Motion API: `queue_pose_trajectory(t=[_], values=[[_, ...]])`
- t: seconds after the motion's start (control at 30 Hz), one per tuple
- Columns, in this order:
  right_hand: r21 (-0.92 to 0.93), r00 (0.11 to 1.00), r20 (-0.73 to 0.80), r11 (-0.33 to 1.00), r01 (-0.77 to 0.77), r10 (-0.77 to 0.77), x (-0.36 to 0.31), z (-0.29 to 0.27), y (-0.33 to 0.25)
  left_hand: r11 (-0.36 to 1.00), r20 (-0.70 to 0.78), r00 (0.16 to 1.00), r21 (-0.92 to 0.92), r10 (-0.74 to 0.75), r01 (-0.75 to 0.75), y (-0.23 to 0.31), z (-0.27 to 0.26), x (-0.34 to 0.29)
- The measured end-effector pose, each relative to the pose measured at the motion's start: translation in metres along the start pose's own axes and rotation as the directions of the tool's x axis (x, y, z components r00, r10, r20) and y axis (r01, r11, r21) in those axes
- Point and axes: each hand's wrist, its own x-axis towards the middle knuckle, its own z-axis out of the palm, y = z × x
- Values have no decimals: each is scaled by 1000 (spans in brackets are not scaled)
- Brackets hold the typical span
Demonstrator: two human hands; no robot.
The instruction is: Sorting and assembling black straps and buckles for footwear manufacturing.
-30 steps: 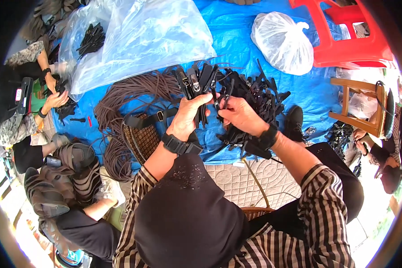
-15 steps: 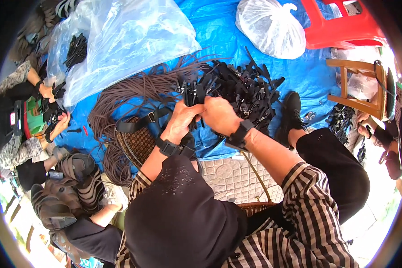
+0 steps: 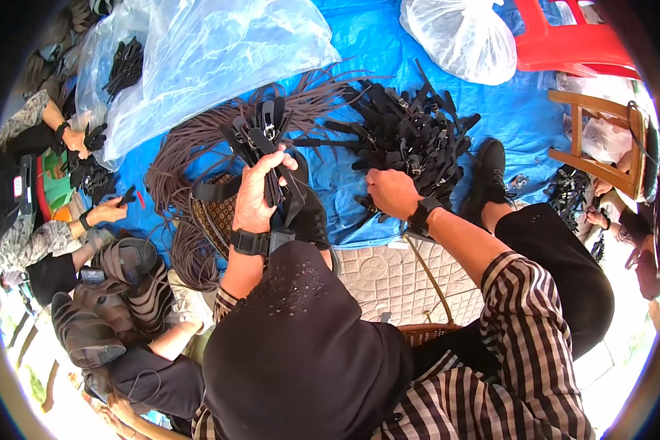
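Observation:
My left hand [image 3: 255,194] is closed around an upright bundle of black buckled straps [image 3: 262,132]; strap ends hang below the fist. My right hand [image 3: 393,193] is at the near-left edge of a heap of black straps [image 3: 411,136] with small metal buckles. Its fingers curl down among the straps, and what they pinch is hidden. Behind and left of the bundle lies a long coil of brown cords [image 3: 191,150]. A brown patterned bag [image 3: 214,220] with a black strap rests beside my left wrist.
A blue tarp [image 3: 370,40] lies under everything, with paving [image 3: 374,275] nearer me. Clear plastic sheeting [image 3: 220,51], a tied plastic bag [image 3: 462,40], a red plastic stool [image 3: 572,44] and a wooden stool [image 3: 601,139] stand around. Other people's hands [image 3: 108,213] work at the left and far right.
My hands have come apart. The left has moved left with the strap bundle, and the right has dropped to the near edge of the heap. The view has shifted slightly.

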Motion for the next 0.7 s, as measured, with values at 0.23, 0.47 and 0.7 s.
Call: queue_pose_trajectory(t=[0.23, 0.47, 0.7], values=[[125, 973, -207, 984, 128, -100, 38, 23, -45, 997, -39, 997, -4, 73, -73, -4, 3, -5], [-299, 964, -254, 942, -153, 76, 95, 30, -34, 992, 59, 998, -130, 9, -1, -3, -1, -2], [-82, 967, -254, 997, -10, -11, 84, 25, -34, 998, -48, 999, -65, -4, 1, -21, -6, 2]])
